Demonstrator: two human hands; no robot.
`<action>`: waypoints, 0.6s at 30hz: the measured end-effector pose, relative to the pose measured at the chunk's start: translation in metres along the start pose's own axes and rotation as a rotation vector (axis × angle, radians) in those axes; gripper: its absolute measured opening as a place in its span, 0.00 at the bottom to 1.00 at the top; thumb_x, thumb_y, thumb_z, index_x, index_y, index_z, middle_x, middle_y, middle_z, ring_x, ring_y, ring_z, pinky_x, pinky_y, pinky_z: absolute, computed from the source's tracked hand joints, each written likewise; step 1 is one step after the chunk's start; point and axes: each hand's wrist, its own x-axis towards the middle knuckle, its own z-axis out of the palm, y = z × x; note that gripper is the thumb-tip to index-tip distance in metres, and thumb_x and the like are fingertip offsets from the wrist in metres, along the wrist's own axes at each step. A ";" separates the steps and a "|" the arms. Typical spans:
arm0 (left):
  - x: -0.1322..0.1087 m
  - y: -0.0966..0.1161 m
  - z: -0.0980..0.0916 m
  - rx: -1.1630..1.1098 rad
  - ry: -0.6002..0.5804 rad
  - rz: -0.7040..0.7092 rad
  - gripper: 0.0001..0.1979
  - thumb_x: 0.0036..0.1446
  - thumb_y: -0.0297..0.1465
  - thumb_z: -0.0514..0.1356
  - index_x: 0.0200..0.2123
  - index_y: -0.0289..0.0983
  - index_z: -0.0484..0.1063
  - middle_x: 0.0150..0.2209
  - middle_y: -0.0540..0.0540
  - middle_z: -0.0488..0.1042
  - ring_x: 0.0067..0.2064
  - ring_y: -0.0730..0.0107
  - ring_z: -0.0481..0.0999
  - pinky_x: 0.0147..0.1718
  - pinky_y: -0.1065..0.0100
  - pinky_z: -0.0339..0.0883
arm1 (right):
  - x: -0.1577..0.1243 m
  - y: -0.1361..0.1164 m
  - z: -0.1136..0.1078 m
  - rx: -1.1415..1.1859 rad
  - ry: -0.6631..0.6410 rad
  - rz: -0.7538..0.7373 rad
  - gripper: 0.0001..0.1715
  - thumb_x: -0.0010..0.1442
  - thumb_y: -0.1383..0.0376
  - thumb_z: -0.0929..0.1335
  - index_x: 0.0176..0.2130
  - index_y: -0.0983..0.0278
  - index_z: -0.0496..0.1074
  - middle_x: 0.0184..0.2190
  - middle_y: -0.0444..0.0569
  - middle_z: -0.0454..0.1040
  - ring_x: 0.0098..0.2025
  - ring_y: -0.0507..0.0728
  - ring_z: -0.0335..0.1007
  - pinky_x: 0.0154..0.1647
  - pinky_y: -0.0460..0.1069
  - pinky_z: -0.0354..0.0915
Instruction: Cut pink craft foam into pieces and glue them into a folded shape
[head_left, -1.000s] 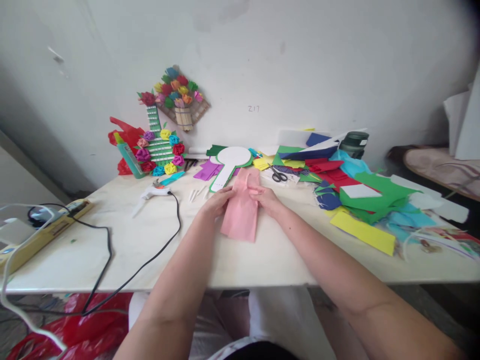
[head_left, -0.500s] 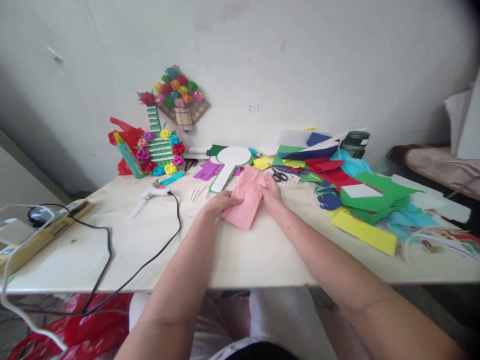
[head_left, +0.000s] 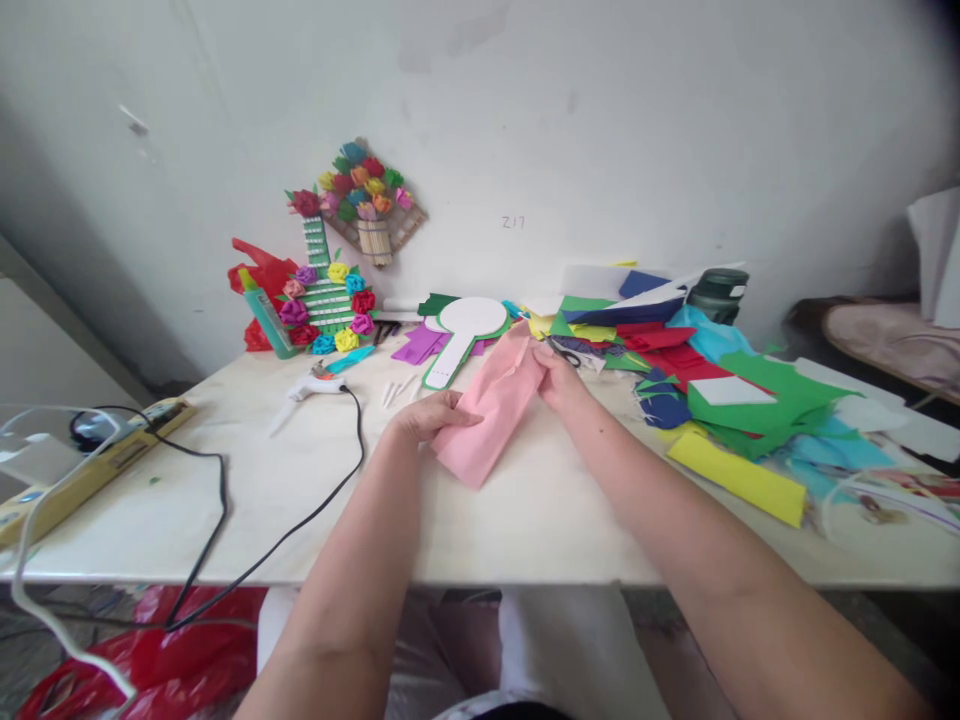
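Note:
A creased sheet of pink paper (head_left: 491, 415) is stretched between my two hands above the white table. My left hand (head_left: 433, 414) pinches its left edge, with the thumb on top. At the upper right edge my right hand (head_left: 553, 372) grips the sheet between thumb and fingers. Just beyond the paper lies a white paddle-shaped cutout with a green border (head_left: 471, 318). Black-handled scissors (head_left: 566, 352) rest close behind my right hand and are partly hidden by it. Short white sticks (head_left: 397, 390) lie beyond my left hand.
A white glue gun (head_left: 311, 390) with a black cord lies left, near a power strip (head_left: 127, 455). A glue bottle (head_left: 266, 315) and a paper-flower guitar (head_left: 328, 290) stand at the back left. Coloured paper (head_left: 765, 400) and a dark green jar (head_left: 718, 293) occupy the right.
The pink paper has been drawn out longer, its lower end now nearer to me. My left hand has shifted slightly left and my right hand slightly right. The view has turned a little.

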 end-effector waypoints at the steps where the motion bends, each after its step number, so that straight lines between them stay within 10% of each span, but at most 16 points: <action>1: -0.001 0.000 -0.001 -0.003 0.026 -0.004 0.18 0.36 0.31 0.68 0.34 0.31 0.74 0.30 0.42 0.76 0.30 0.67 0.75 0.33 0.67 0.69 | 0.000 -0.004 0.003 -0.002 -0.025 -0.019 0.12 0.45 0.72 0.66 0.33 0.64 0.69 0.30 0.43 0.75 0.35 0.52 0.71 0.41 0.48 0.67; 8: -0.005 0.004 -0.003 -0.001 0.120 0.002 0.21 0.33 0.34 0.69 0.34 0.32 0.73 0.31 0.42 0.76 0.30 0.66 0.74 0.31 0.66 0.69 | -0.004 -0.037 0.022 -0.063 -0.070 -0.218 0.14 0.46 0.64 0.68 0.36 0.66 0.70 0.33 0.47 0.75 0.40 0.55 0.70 0.44 0.52 0.66; 18: 0.007 0.000 -0.009 -0.060 0.327 0.111 0.17 0.33 0.31 0.69 0.29 0.33 0.71 0.24 0.49 0.72 0.23 0.78 0.71 0.22 0.77 0.62 | 0.004 -0.042 -0.015 -0.180 0.387 -0.460 0.23 0.50 0.54 0.66 0.41 0.67 0.67 0.42 0.51 0.71 0.44 0.53 0.68 0.43 0.49 0.66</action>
